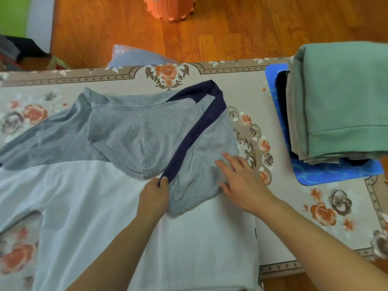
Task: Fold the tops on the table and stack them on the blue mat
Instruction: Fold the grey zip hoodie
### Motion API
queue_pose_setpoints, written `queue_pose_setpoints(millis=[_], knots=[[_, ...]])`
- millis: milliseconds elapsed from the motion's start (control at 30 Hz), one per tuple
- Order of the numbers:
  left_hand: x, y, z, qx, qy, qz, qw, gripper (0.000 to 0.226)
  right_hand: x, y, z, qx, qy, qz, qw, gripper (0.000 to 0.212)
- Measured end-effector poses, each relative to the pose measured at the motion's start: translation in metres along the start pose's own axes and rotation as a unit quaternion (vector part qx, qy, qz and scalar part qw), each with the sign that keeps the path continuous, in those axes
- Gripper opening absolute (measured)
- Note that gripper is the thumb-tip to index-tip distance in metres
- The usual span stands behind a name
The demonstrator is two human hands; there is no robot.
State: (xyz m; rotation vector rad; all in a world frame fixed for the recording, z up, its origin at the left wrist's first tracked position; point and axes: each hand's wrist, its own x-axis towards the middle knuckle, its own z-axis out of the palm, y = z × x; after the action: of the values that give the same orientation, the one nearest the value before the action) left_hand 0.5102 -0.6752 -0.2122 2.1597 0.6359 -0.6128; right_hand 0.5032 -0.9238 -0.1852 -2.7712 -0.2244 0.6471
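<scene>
Grey and white hooded top (130,206) spread flat on the counter (252,95), filling the left and middle part. Grey hood (134,131) with dark navy trim (195,131) folded down over the white body. Left hand (154,198) pinching the lower end of the navy trim, fingers curled around it. Right hand (241,179) lying flat on the grey fabric at the right edge of the hood, fingers straight and a little spread, pressing down.

Blue mat (327,171) on the right part of the counter, well apart from the hooded top. On the mat, stack of folded tops (298,122), with a green folded top (344,97) uppermost; beige and dark layers visible under it. Floral cover on the counter, with orange and brown roses.

Beyond the far edge, wooden floor (252,28). Orange ribbed bin (170,8) standing on the floor, near the top of the view.
</scene>
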Motion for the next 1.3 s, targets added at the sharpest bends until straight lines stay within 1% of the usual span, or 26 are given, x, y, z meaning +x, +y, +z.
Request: queue_pose_setpoints(millis=[100,200,267,300,333,367,400,433,467,533,600,700,800,867,900,933,1000,1033,1067,1100,1133,1167,1200,1233,1267,1300], knots=[[0.009,-0.009,-0.006,-0.006,0.057,0.002,0.998,0.038,0.008,0.020,0.012,-0.100,-0.069,-0.001,0.993,0.065],[0.014,-0.006,-0.012,-0.049,0.052,-0.021,0.997,0.029,-0.001,0.033,0.018,-0.102,-0.007,0.048,0.994,0.055],[0.007,-0.001,-0.012,0.003,0.060,0.010,0.998,0.022,-0.008,0.037,0.022,-0.093,0.023,0.083,0.992,0.043],[0.002,0.000,-0.011,0.064,0.097,0.064,0.991,0.020,-0.011,0.037,0.025,-0.090,0.031,0.093,0.991,0.039],[-0.004,0.003,-0.010,0.135,0.143,0.155,0.968,0.018,-0.011,0.037,0.028,-0.087,0.039,0.099,0.991,0.037],[-0.008,0.005,-0.006,0.201,0.164,0.266,0.928,0.018,-0.009,0.036,0.030,-0.086,0.051,0.101,0.990,0.036],[-0.010,0.007,0.000,0.250,0.149,0.380,0.878,0.020,-0.007,0.035,0.031,-0.092,0.064,0.099,0.989,0.034],[-0.008,0.005,0.009,0.291,0.097,0.465,0.830,0.026,-0.004,0.035,0.032,-0.108,0.078,0.090,0.987,0.033],[-0.005,0.003,0.017,0.332,0.039,0.494,0.802,0.035,-0.002,0.035,0.031,-0.131,0.090,0.074,0.985,0.031],[0.004,-0.004,0.022,0.412,-0.040,0.430,0.802,0.059,-0.001,0.042,0.032,-0.175,0.108,0.031,0.978,0.028],[0.019,-0.014,0.021,0.477,-0.055,0.375,0.793,0.074,-0.003,0.052,0.032,-0.187,0.123,0.013,0.974,0.026],[0.031,-0.022,0.015,0.473,-0.078,0.395,0.784,0.074,-0.004,0.058,0.030,-0.197,0.126,0.014,0.972,0.021],[0.022,-0.032,0.007,0.456,-0.042,0.441,0.772,0.062,0.000,0.046,0.024,-0.212,0.075,0.061,0.973,0.015],[0.016,-0.042,0.006,0.446,-0.028,0.439,0.780,0.059,0.007,0.031,0.014,-0.207,0.048,0.118,0.970,0.014],[0.014,-0.045,0.007,0.433,-0.026,0.433,0.790,0.059,0.012,0.022,0.008,-0.199,0.056,0.132,0.970,0.014],[0.011,-0.047,0.009,0.402,-0.026,0.428,0.809,0.058,0.020,0.012,0.002,-0.179,0.079,0.129,0.972,0.016],[0.003,-0.042,0.017,0.266,-0.005,0.405,0.875,0.047,0.044,-0.008,-0.007,-0.110,0.135,0.077,0.982,0.035],[-0.003,-0.033,0.020,0.181,0.025,0.375,0.909,0.040,0.057,-0.017,-0.011,-0.067,0.141,0.044,0.987,0.046],[-0.009,-0.023,0.020,0.101,0.057,0.321,0.940,0.036,0.071,-0.023,-0.013,-0.032,0.122,0.019,0.992,0.059],[-0.014,-0.013,0.018,0.026,0.072,0.243,0.967,0.033,0.084,-0.024,-0.013,-0.017,0.090,0.005,0.996,0.069],[-0.016,-0.005,0.017,-0.048,0.057,0.153,0.985,0.031,0.095,-0.022,-0.011,-0.020,0.056,0.004,0.998,0.075],[-0.016,0.003,0.016,-0.130,0.019,0.066,0.989,0.030,0.103,-0.016,-0.009,-0.036,0.021,0.014,0.999,0.076],[-0.014,0.008,0.015,-0.204,-0.021,0.002,0.979,0.030,0.108,-0.009,-0.007,-0.060,-0.007,0.027,0.998,0.076],[-0.013,0.012,0.014,-0.244,-0.049,-0.029,0.968,0.031,0.110,-0.002,-0.006,-0.085,-0.029,0.036,0.995,0.075],[-0.011,0.013,0.012,-0.242,-0.061,-0.031,0.968,0.030,0.111,0.004,-0.005,-0.104,-0.044,0.040,0.993,0.074],[-0.010,0.012,0.010,-0.199,-0.054,-0.012,0.979,0.028,0.111,0.007,-0.006,-0.113,-0.054,0.041,0.991,0.074]])
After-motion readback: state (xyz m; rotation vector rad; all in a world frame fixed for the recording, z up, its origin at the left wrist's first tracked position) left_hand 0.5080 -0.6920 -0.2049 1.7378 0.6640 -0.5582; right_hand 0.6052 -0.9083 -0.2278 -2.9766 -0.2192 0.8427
